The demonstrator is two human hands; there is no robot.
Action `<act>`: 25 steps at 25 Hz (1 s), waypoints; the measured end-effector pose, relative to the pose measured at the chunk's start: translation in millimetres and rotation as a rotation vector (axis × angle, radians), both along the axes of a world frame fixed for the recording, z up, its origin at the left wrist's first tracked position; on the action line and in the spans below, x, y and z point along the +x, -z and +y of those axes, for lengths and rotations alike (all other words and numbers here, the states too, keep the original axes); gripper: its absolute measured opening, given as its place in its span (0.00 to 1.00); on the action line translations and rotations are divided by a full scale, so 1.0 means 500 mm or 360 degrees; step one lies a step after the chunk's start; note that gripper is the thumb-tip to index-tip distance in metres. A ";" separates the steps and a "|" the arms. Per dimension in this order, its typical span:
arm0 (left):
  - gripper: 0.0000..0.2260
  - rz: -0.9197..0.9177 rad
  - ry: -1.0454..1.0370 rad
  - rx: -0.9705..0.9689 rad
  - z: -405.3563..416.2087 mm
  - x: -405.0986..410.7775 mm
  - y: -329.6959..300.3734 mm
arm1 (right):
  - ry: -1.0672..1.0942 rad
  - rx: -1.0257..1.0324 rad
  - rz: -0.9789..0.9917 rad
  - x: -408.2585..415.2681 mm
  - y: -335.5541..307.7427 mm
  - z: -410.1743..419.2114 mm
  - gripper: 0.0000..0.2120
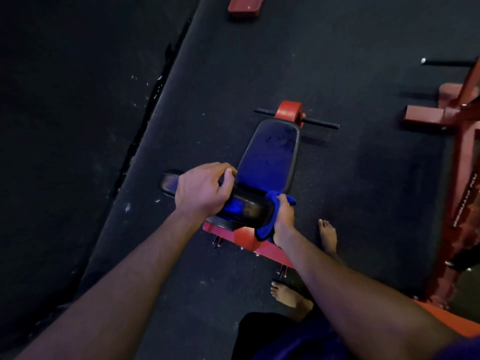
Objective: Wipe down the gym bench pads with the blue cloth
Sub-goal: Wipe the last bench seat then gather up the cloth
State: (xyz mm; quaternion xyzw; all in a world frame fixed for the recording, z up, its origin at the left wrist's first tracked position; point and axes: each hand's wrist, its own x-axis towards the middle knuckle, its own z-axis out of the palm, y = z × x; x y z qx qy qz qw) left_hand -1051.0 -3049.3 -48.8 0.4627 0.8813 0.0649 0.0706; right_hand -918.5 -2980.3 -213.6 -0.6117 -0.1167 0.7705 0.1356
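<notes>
Head view: left hand [201, 188] curls over the roller pad [244, 209]; right hand [284, 219] clutches the blue cloth [265, 228] against it.

Red frame [462, 141] cut off at right edge

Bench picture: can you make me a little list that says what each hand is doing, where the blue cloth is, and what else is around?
left hand: grips the roller pad from above
right hand: holds the blue cloth against the roller pad's right end
blue cloth: wrapped round that end, part hanging below the hand
bench pad: long, dark, running away from the person, nothing on it
bench frame: red, under the roller pad
floor: dark rubber mat
feet: bare, right of the bench
</notes>
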 end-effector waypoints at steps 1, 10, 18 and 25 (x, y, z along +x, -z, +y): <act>0.23 0.0001 -0.0005 -0.0004 0.000 -0.001 -0.002 | -0.0025 -0.0004 0.0008 0.002 -0.005 0.002 0.31; 0.24 0.0035 -0.0057 0.0085 -0.006 0.006 0.002 | -0.0221 0.0335 0.0185 0.027 -0.276 -0.074 0.22; 0.24 0.0048 -0.0142 0.0179 -0.015 0.001 0.012 | -0.0786 0.0456 0.0001 0.084 -0.276 0.001 0.12; 0.22 0.0194 -0.0749 0.0803 -0.048 0.051 0.044 | -0.1335 0.0682 0.0018 0.146 -0.306 0.119 0.16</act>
